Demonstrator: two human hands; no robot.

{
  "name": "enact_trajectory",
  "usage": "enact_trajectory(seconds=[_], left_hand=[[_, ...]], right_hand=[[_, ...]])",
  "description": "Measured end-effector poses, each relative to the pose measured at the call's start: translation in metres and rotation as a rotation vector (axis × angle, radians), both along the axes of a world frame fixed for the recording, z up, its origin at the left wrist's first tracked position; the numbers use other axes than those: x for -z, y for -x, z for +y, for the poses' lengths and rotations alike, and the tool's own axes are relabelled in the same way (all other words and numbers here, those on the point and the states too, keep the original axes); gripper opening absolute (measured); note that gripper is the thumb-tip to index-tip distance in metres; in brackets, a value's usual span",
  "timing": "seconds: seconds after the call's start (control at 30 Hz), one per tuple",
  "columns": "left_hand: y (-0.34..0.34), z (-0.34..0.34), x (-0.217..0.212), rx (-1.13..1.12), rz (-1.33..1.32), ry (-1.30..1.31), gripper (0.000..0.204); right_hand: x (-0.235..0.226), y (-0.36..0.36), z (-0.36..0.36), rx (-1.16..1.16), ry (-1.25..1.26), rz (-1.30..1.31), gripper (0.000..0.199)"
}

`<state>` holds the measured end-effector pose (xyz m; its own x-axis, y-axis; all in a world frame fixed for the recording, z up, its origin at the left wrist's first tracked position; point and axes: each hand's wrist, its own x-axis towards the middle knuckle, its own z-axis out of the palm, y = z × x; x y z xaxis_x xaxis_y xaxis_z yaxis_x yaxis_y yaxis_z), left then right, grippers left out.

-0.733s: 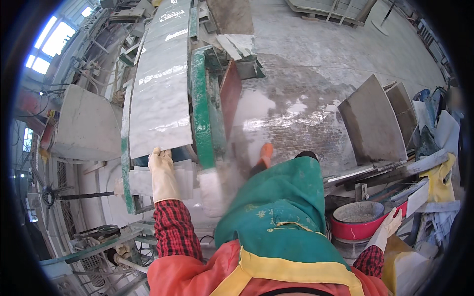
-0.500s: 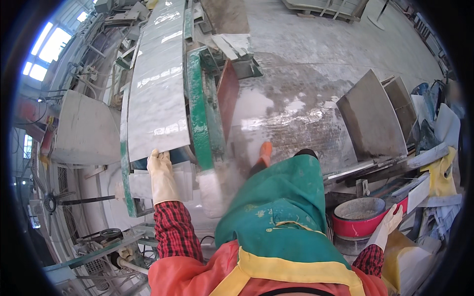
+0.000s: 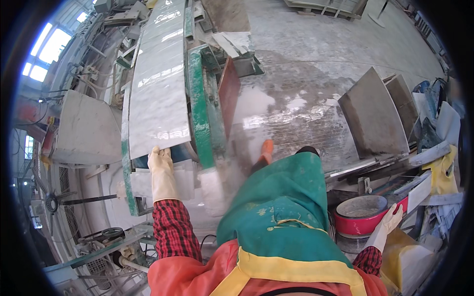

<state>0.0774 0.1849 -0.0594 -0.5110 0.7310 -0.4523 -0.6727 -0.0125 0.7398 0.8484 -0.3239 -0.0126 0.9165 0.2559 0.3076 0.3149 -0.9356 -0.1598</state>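
Observation:
My left hand (image 3: 161, 165), in a pale rubber glove, rests on the near end of a long grey stone slab (image 3: 159, 84) that lies on a green-framed machine bed (image 3: 199, 111). The fingers lie flat against the slab's edge. My right hand (image 3: 391, 222), also gloved, hangs low at my right side beside a red basin (image 3: 363, 224) of grey slurry, holding nothing that I can see. A green apron (image 3: 279, 207) and red checked sleeves cover my front.
Wet concrete floor (image 3: 306, 74) stretches ahead. Grey stone slabs (image 3: 373, 116) lean on the right among metal bars and clutter. A large stone block (image 3: 81, 130) stands at the left. An orange boot (image 3: 266, 150) shows below the machine's reddish side panel (image 3: 228, 93).
The view has shifted slightly. My left hand stays on the slab's end and my right hand stays by the red basin.

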Motion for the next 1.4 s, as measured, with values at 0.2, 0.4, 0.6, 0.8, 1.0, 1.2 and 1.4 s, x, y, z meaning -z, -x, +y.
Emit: enact_trajectory(seconds=[0.2, 0.4, 0.6, 0.8, 1.0, 1.2, 1.4], left_hand=[[-0.017, -0.007, -0.020, 0.037, 0.129, -0.012, 0.030], [-0.017, -0.007, -0.045, 0.154, 0.364, 0.288, 0.035], [-0.011, -0.020, -0.052, 0.292, 0.475, 0.366, 0.032], [-0.041, -0.033, -0.117, 0.865, 1.665, 0.824, 0.055], [-0.055, -0.022, -0.116, 0.709, 2.311, 0.622, 0.081], [-0.069, 0.024, -0.106, 0.961, 2.225, 0.778, 0.083], [-0.067, 0.020, -0.115, 1.011, 2.192, 0.740, 0.087]], right_hand=[[-0.003, 0.012, 0.009, 0.029, 0.056, 0.019, 0.053], [-0.029, 0.033, 0.028, 0.032, 0.242, -0.037, 0.053], [-0.044, -0.007, 0.031, -0.091, 0.253, -0.175, 0.057], [-0.024, -0.087, 0.000, 0.048, 0.320, -0.118, 0.060], [-0.005, -0.073, 0.025, 0.134, 0.289, -0.108, 0.061], [-0.012, -0.055, 0.030, 0.118, 0.332, -0.115, 0.060], [-0.010, -0.039, 0.024, 0.012, 0.281, -0.219, 0.059]])
